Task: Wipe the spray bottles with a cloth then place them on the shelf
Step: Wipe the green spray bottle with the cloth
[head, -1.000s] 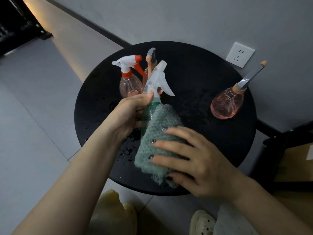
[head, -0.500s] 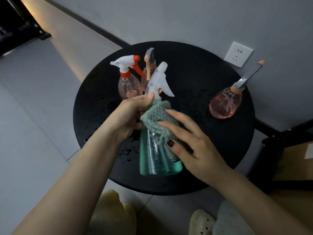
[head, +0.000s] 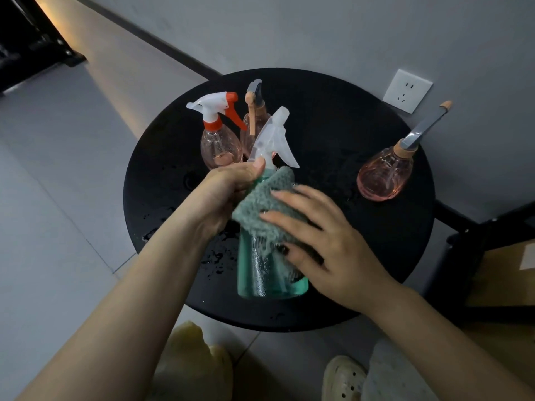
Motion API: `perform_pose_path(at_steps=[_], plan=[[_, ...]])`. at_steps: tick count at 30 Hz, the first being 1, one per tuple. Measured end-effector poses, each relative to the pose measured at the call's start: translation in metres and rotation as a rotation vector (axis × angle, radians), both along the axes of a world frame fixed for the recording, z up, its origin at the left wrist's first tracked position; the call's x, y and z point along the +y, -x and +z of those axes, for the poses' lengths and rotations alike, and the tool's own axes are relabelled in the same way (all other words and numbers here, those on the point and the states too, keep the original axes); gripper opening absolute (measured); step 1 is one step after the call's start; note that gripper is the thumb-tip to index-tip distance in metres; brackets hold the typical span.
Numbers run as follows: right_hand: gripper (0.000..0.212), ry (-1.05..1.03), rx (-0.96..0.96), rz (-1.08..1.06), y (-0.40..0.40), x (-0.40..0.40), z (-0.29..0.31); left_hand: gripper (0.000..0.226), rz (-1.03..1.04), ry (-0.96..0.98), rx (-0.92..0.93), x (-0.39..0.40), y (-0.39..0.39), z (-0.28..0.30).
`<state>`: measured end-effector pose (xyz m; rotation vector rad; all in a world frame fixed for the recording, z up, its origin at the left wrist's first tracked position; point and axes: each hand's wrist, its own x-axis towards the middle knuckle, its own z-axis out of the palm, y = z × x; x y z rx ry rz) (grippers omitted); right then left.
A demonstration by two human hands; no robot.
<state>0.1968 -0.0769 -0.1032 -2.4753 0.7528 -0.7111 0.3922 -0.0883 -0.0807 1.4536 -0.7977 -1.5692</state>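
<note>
A teal spray bottle (head: 262, 273) with a clear white trigger head is held tilted above the round black table (head: 333, 117). My left hand (head: 228, 195) grips its neck just under the trigger. My right hand (head: 324, 241) holds a grey-green knitted cloth (head: 260, 204) wrapped round the bottle's upper body, fingers over the cloth and thumb curled under it. A pink bottle with a red-and-white trigger (head: 217, 134) stands at the back left. Behind it stands another pink bottle with a grey and tan head (head: 254, 111). A round pink bottle with a long grey nozzle (head: 385, 175) stands at the right.
Water drops spot the tabletop near my left wrist. A white wall socket (head: 406, 91) sits on the grey wall behind the table. Dark furniture (head: 492, 256) stands to the right, more at the top left. Pale shoes show on the tiled floor below.
The cloth went from the bottle's lower body up to its shoulder, baring the teal base, then spread slightly lower again. My left hand kept its hold on the neck.
</note>
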Motion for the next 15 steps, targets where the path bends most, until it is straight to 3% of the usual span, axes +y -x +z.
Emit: perform_pose_path(at_steps=[4,7,15], plan=[[0.047,-0.241,-0.106,-0.095,-0.007,-0.006,-0.001,0.053,0.000,0.030,-0.048,0.000,0.006,-0.002],[0.047,-0.266,-0.118,-0.063,-0.006,-0.004,-0.002,0.042,0.011,0.032,-0.051,0.000,0.005,-0.004],[0.036,0.244,0.074,0.268,0.004,0.008,-0.001,0.024,0.009,0.020,-0.074,0.001,-0.003,-0.004]])
